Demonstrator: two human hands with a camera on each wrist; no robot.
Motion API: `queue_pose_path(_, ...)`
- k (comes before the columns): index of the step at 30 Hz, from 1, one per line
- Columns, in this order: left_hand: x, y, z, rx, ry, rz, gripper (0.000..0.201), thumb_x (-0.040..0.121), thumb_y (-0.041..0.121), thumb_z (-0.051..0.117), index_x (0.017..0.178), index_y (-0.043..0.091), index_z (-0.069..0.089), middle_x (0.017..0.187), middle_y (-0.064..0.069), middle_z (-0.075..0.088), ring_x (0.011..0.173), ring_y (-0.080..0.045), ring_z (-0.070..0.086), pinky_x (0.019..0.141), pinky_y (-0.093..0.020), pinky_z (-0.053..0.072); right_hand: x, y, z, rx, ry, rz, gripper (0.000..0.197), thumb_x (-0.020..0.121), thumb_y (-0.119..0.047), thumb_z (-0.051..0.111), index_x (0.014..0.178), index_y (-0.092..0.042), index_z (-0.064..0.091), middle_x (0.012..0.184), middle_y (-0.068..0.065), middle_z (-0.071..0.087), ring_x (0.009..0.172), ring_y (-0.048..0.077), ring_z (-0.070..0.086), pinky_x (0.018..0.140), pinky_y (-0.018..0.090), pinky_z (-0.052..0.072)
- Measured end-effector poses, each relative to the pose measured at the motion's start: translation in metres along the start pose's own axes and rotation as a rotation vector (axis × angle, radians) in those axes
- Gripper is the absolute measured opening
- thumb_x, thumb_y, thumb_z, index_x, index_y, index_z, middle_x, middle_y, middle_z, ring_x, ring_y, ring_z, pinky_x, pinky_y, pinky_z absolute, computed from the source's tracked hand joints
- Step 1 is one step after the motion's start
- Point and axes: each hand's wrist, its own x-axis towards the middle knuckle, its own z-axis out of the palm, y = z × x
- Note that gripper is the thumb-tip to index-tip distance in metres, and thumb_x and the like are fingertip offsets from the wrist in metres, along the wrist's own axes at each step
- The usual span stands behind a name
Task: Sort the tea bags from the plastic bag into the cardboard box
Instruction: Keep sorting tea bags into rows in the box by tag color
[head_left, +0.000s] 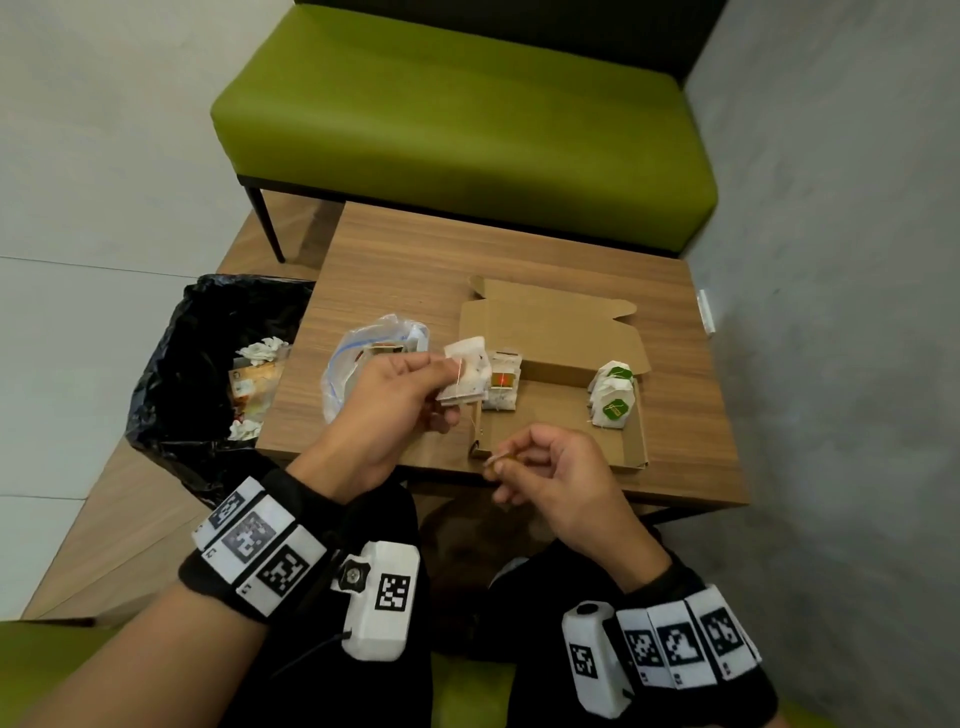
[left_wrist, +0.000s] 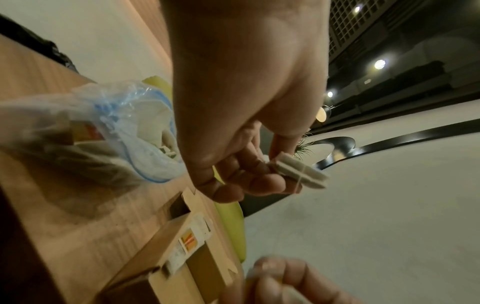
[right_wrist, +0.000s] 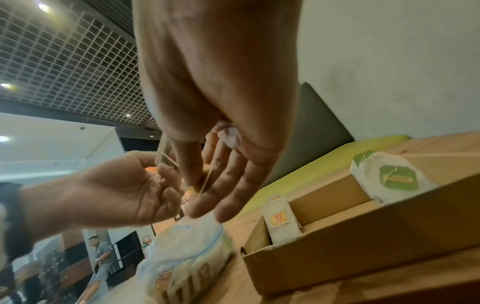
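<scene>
**Tea bags above the box, string between two hands**

Wooden table (head_left: 395, 249) with a green bench (head_left: 457, 114) behind it and grey walls either side, and both hands are up over the near edge. Nearest us, the right hand (head_left: 558, 470) hovers at the near edge of the table, thumb and forefinger pinching a small tag (head_left: 500, 459) at the end of a thin string (head_left: 474, 418), the other fingers loosely curled. That string runs up to the left hand (head_left: 397, 400), which pinches a small stack of white tea bags (head_left: 465, 376) between thumb and fingers, held in the air over the near left corner of the cardboard box (head_left: 631, 441). From the left wrist view the bags (left_wrist: 301, 172) show edge-on, string wrapped across them.

Inside the open box, red-and-yellow tagged tea bags (head_left: 501, 384) stand at the left wall, and green-tagged tea bags (head_left: 613, 400) stand against the right wall, well apart. Just left of the box lies the clear plastic bag (head_left: 345, 364), crumpled, more bags inside, near the table's left edge. Off that left edge sits a bin with a black liner (head_left: 171, 364), paper scraps in it.
</scene>
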Motion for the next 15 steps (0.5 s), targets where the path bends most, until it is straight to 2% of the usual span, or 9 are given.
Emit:
queue_pose_path(2,-0.002,-0.004,0.003,-0.021,-0.074,-0.021,0.021,0.097,0.014,0.057,0.081,0.011,0.070,0.068,-0.005,0.065,0.053,-0.013,0.051,0.055,-0.024,0.044,0.003,-0.002,-0.004,0.004,0.082,-0.090,0.018,0.090,0.000,0.067,0.093,-0.017,0.070,0.089,0.005,0.075,0.078,0.021,0.072,0.072,0.026,0.059)
queue_pose_path(4,-0.003,-0.009,0.006,-0.007,-0.124,-0.039,0.013,0.097,0.014,0.056,0.095,0.008,0.068,0.069,-0.005,0.065,0.052,-0.012,0.050,0.054,-0.023,0.044,0.005,-0.006,-0.007,-0.018,0.109,-0.180,0.030,0.090,0.001,0.066,0.090,-0.027,0.073,0.089,-0.001,0.075,0.083,0.021,0.072,0.078,0.030,0.060)
queue_pose_path(7,-0.003,-0.018,0.008,-0.016,-0.151,-0.082,0.020,0.096,0.013,0.058,0.115,0.007,0.058,0.073,-0.003,0.067,0.055,-0.012,0.051,0.052,-0.024,0.044,0.008,-0.012,-0.010,-0.066,0.117,-0.279,0.037,0.088,0.001,0.068,0.086,-0.035,0.074,0.089,-0.004,0.074,0.084,0.020,0.070,0.081,0.033,0.059)
queue_pose_path(11,-0.006,-0.021,0.012,-0.059,-0.226,-0.101,0.021,0.096,0.011,0.057,0.115,0.005,0.051,0.074,-0.007,0.065,0.056,-0.013,0.052,0.052,-0.025,0.043,0.008,-0.020,-0.012,-0.004,0.120,-0.330,0.034,0.085,0.007,0.070,0.093,-0.026,0.072,0.087,-0.006,0.076,0.079,0.013,0.072,0.074,0.025,0.058)
queue_pose_path(15,-0.006,-0.020,0.009,-0.065,-0.290,-0.107,0.010,0.095,0.005,0.056,0.101,0.007,0.048,0.066,-0.005,0.061,0.054,-0.015,0.053,0.052,-0.025,0.044,0.007,-0.025,-0.012,0.061,0.143,-0.349,0.037,0.076,0.007,0.078,0.095,-0.023,0.069,0.083,-0.010,0.075,0.077,0.006,0.070,0.072,0.019,0.056)
